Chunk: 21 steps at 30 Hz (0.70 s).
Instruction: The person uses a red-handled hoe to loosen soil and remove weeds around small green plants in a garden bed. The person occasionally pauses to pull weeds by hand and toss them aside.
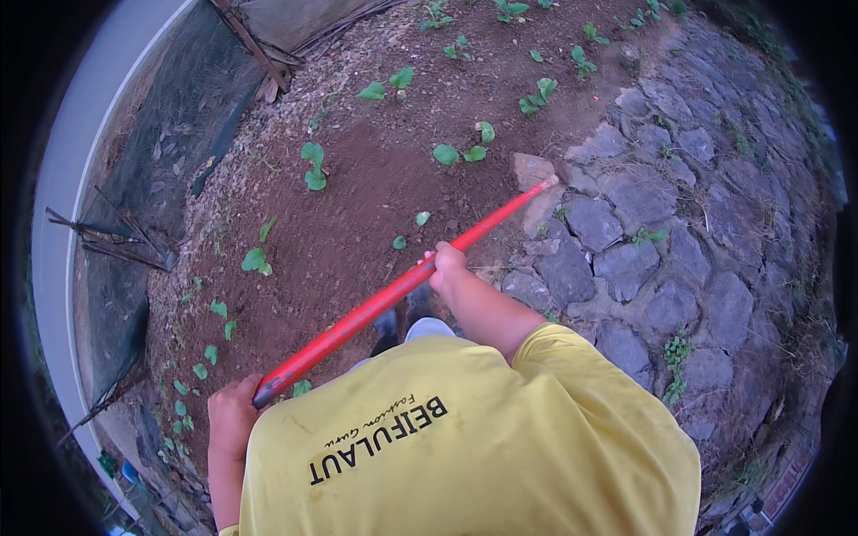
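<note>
Both my hands grip a long red pole [362, 313], worn to grey in places, that slants across the front of my body. My left hand [231, 410] wraps its near, dark end beside my hip. Further along the shaft, my right hand [446, 266] closes around it with the arm stretched forward. The pole's far end, where the paint is scuffed pale, overlaps a flat tan stone [533, 169] at the border of the soil; whether it touches the stone I cannot tell. No tool head shows clearly. Small seedlings [421, 220] with rounded green leaves grow just beyond my right hand.
Brown soil [348, 221] carries several rows of young plants [314, 166]. Mortared stone paving [630, 268] lies along the right. Dark netting [174, 134] with wooden stakes [251, 43] edges the left, beside a pale road [60, 167]. My dark boots [419, 305] stand below the pole.
</note>
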{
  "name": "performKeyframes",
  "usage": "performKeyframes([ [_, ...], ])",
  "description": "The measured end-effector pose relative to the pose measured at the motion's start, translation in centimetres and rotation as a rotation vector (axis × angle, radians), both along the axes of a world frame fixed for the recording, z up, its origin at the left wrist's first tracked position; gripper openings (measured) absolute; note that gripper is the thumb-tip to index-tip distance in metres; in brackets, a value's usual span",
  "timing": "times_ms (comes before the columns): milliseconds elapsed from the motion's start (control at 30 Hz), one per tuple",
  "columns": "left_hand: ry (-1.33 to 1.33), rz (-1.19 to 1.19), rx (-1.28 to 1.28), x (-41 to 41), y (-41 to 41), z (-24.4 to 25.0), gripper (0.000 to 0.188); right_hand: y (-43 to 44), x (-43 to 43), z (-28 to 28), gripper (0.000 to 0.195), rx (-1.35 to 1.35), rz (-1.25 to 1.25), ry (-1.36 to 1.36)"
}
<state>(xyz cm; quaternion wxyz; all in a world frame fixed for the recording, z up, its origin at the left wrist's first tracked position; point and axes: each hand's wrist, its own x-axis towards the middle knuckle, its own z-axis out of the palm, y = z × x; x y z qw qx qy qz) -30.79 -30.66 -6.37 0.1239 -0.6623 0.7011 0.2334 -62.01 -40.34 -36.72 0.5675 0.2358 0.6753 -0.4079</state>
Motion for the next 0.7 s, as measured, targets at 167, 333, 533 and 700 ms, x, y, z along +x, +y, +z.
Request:
performKeyframes([
  [167, 0.140, 0.055, 0.097, 1.3, 4.0, -3.8, 0.033, 1.4, -2.9, 1.3, 0.020, -0.012, 0.093, 0.029],
  [333, 0.197, 0.026, 0.145, -3.7, 2.6, -6.5, 0.037, -0.6, -9.3, -1.1, 0.016, -0.013, 0.115, 0.131],
  [533, 0.122, 0.066, 0.098, -2.6, 0.1, -1.7, 0.037, -2.4, -3.3, -0.4, 0.032, 0.034, 0.115, 0.107],
  [700, -0.032, 0.061, -0.111, -1.2, 0.7, 4.1, 0.030, -2.6, 0.6, 4.8, 0.012, -0.105, 0.080, -0.086],
])
